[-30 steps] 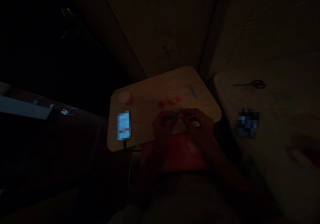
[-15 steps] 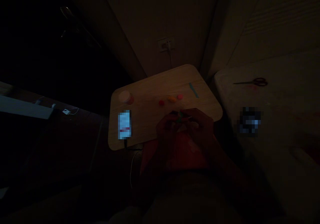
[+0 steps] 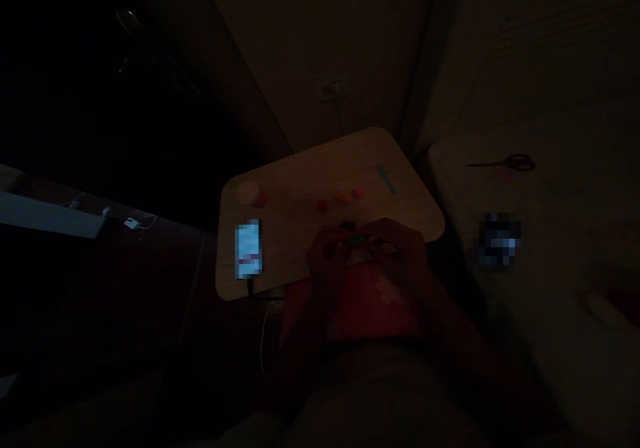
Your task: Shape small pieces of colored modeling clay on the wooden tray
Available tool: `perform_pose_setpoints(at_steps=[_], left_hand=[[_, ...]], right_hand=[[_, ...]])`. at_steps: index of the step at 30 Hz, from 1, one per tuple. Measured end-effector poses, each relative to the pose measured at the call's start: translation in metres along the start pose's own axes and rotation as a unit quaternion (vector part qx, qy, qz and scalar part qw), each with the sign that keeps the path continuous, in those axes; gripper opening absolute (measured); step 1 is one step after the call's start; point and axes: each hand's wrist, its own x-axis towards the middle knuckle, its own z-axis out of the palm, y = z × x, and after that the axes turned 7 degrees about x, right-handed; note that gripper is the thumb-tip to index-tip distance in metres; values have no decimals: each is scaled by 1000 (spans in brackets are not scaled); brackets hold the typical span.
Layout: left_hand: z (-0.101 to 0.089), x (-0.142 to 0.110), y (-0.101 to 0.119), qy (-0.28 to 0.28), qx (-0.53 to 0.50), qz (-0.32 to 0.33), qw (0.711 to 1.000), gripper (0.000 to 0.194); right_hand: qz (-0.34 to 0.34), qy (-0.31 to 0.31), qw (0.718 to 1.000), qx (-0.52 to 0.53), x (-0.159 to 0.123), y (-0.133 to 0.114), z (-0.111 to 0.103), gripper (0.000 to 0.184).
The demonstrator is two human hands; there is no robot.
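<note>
The picture is very dark. Low over the near edge of the small wooden table [image 3: 300,175], my left hand [image 3: 327,251] and my right hand [image 3: 397,243] meet, fingers closed around a small green lump [image 3: 358,239]. It looks like modelling clay, though its material is hard to tell. Just beyond the fingertips is a small dark lump [image 3: 347,225]. Farther back lie a red lump [image 3: 322,205], an orange lump [image 3: 343,197] and a pink lump [image 3: 359,193]. To their right rests a flat blue-green strip [image 3: 387,179].
A pale-lidded tub [image 3: 251,194] and a lit, blurred phone [image 3: 249,249] with a cable occupy the table's left side. Scissors [image 3: 505,163] and a blurred dark object [image 3: 497,243] lie on the pale surface at right. A wall socket [image 3: 332,88] holds a plug.
Both hands have shifted slightly, the left one a little leftward. The green lump now appears more level between the fingertips, and the dark lump beyond them shows more clearly.
</note>
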Motion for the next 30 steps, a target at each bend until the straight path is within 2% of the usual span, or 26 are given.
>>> perform_pose_setpoints(at_steps=[7,13,18,22,24,27,30], left_hand=[[-1,1,-1,4,19,28,999,16],[-4,2,3,-6,16,7,1000,13],[-3,4,4,-7,-11,-53,998,20],[1,1,-1,-35,-51,-112,992,28],[3,0,-4,-30,-56,-148,987,29],[3,0,-5,-4,-62,-188,980,28],[2,1,-1,7,-62,-202,977,27]], right_hand=[[-13,-19,999,-34,1,2,1,19],[-2,-20,1000,-20,0,3,1,17],[25,46,999,-5,-8,7,8,12],[21,80,995,-58,-13,13,9,10],[19,63,995,-75,-13,15,7,11],[24,21,998,-45,-12,15,3,20],[25,20,999,-4,-10,12,0,19]])
